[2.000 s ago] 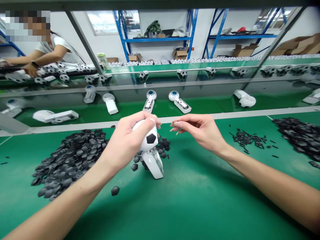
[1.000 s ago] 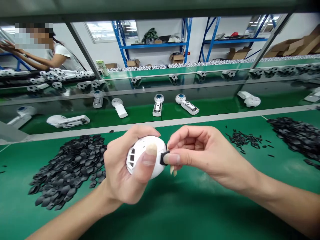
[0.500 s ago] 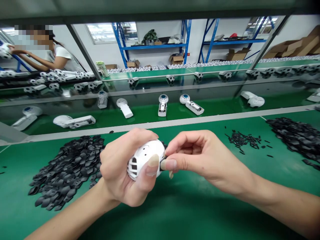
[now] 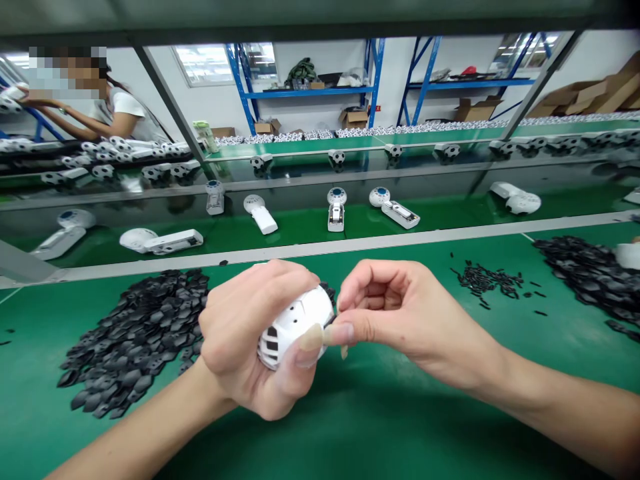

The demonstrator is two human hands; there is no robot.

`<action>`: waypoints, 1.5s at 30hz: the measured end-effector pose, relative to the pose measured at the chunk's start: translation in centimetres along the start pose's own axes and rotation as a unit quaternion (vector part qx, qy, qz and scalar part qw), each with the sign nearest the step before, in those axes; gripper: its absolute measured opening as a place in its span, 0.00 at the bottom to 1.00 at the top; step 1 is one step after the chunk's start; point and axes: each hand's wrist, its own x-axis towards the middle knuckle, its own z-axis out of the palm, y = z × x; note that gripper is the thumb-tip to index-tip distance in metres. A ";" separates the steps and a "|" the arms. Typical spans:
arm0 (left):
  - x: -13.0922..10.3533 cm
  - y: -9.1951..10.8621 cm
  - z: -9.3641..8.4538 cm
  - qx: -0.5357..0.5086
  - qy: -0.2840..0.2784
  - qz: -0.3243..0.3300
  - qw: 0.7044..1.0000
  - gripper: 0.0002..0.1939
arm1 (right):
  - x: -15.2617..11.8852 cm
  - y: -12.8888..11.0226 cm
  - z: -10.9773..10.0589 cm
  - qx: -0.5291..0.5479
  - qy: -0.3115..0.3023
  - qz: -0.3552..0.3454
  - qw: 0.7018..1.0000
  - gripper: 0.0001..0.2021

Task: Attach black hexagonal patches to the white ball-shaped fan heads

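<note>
My left hand is wrapped round a white ball-shaped plastic housing with slots and two small holes. Its thumb presses along the lower front of the ball. At the ball's right side, my right hand pinches a small black plastic piece between thumb and forefinger, right against the housing. Most of that piece is covered by the fingertips. Another dark part shows behind the ball's upper right edge. To the left lies a heap of flat black panels.
Small black strips are scattered at right, beside a second heap of black panels. Beyond a pale rail, a green belt carries white ball-headed devices. A co-worker handles a ball at far left.
Devices on the near belt have shifted right; football-patterned ones behind have drifted left. My left hand and the ball have moved slightly right and down. A white object has appeared at the right edge.
</note>
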 end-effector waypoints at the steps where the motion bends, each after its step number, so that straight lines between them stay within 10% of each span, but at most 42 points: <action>1: 0.1 0.1 -0.1 0.003 -0.003 0.007 1.000 0.11 | 0.0 0.0 0.0 -0.005 0.001 0.003 1.000 0.22; 8: 1.0 1.3 -0.9 0.053 -0.058 0.024 0.997 0.09 | 0.0 0.3 0.2 0.024 -0.012 0.040 0.999 0.24; 16: 1.4 2.2 -1.5 0.043 -0.136 -0.126 0.982 0.26 | -0.3 0.3 0.3 0.039 -0.023 0.098 0.994 0.25; 28: 0.5 1.8 -0.7 -0.006 -0.086 -0.020 0.996 0.15 | 0.4 0.5 -0.5 -0.009 -0.079 0.144 0.986 0.25; 36: 1.0 3.5 -1.7 0.042 -0.099 -0.071 0.992 0.13 | -0.6 2.5 -0.4 -0.134 -0.068 -0.123 0.981 0.21; 41: 0.5 3.0 -1.1 -0.034 -0.065 -0.048 0.996 0.12 | -1.5 2.6 -0.5 -0.244 -0.074 -0.146 0.956 0.18; 45: 2.4 2.4 -0.9 -0.141 -0.017 -0.183 0.973 0.13 | 0.0 0.8 -0.8 -0.244 -0.053 -0.139 0.958 0.15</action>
